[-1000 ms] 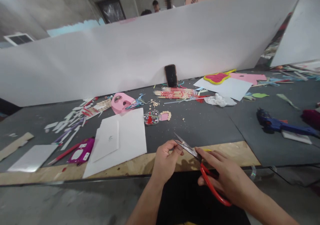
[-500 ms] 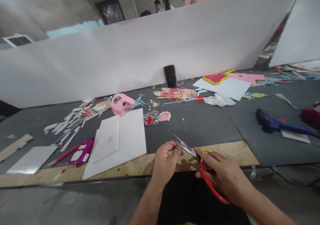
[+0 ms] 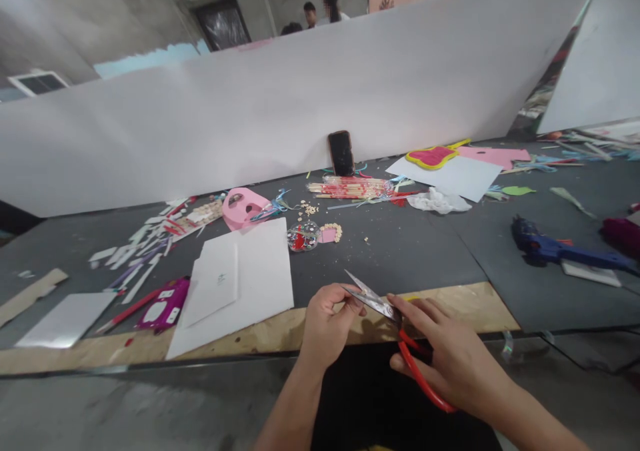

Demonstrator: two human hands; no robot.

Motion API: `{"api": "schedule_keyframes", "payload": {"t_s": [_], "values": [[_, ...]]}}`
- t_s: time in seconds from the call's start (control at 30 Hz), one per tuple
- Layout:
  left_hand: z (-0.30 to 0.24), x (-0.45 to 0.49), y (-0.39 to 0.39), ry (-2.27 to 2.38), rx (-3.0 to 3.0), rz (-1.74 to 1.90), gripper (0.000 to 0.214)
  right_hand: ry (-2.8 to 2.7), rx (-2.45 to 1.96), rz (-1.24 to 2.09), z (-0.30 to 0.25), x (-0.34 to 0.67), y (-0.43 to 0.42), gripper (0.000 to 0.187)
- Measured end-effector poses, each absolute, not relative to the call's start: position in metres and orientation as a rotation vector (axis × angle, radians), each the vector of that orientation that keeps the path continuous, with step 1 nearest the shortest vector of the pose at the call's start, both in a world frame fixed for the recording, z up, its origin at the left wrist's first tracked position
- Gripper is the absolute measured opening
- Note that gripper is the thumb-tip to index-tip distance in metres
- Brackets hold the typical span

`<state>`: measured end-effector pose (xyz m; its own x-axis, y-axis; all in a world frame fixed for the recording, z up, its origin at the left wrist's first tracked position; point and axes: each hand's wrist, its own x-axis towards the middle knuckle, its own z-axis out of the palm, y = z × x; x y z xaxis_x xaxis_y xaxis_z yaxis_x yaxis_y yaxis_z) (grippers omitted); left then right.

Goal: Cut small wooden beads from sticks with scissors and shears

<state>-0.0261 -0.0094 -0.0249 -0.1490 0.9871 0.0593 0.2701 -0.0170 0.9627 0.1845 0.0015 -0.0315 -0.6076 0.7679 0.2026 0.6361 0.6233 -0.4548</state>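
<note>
A: Scissors (image 3: 373, 297) were where, and in which of your hands?

B: Your right hand (image 3: 450, 357) was closed round the red handles, just right of the white sheet (image 3: 240, 284), over the near edge of the surface (image 3: 470, 301). The blades pointed back toward that sheet.

A: And your left hand (image 3: 327, 324)?

B: Its fingers were curled shut at the blades, touching them. I couldn't tell if you pinched anything small. You probably kept both hands close for steadiness.

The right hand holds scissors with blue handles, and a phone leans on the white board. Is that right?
No, the handles are red, not blue; the head view shows it. The right hand does hold the scissors, and the phone leans on the white board.
</note>
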Motion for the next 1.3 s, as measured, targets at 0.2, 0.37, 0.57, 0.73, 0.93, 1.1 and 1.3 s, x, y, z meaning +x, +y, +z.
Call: {"api": "schedule_keyframes", "payload": {"t_s": [0.2,0.37,0.57,0.73,0.93,1.1,1.3], "values": [[-0.020,-0.030,-0.006,1.381,1.296,1.161,0.014,-2.483,-1.109,0.448,-0.034,0.185,0.001,0.062],[-0.017,-0.028,-0.007,1.387,1.294,1.151,0.014,-2.485,-1.079,0.369,-0.041,0.185,0.002,0.056],[-0.017,-0.023,-0.009,1.427,1.325,1.186,0.019,-2.494,-1.104,0.371,-0.040,0.182,0.004,0.050],[-0.017,-0.021,-0.013,1.502,1.342,1.187,0.016,-2.399,-1.242,0.381,-0.036,0.181,0.004,0.045],[-0.019,-0.017,-0.016,1.629,1.402,1.240,0.021,-2.395,-1.327,0.415,-0.026,0.182,0.008,0.026],[-0.018,-0.015,-0.018,1.650,1.498,1.324,0.020,-2.448,-1.331,0.442,-0.021,0.178,0.009,0.035],[-0.016,-0.018,-0.017,1.599,1.543,1.312,0.022,-2.479,-1.294,0.425,-0.023,0.176,0.011,0.046]]}}
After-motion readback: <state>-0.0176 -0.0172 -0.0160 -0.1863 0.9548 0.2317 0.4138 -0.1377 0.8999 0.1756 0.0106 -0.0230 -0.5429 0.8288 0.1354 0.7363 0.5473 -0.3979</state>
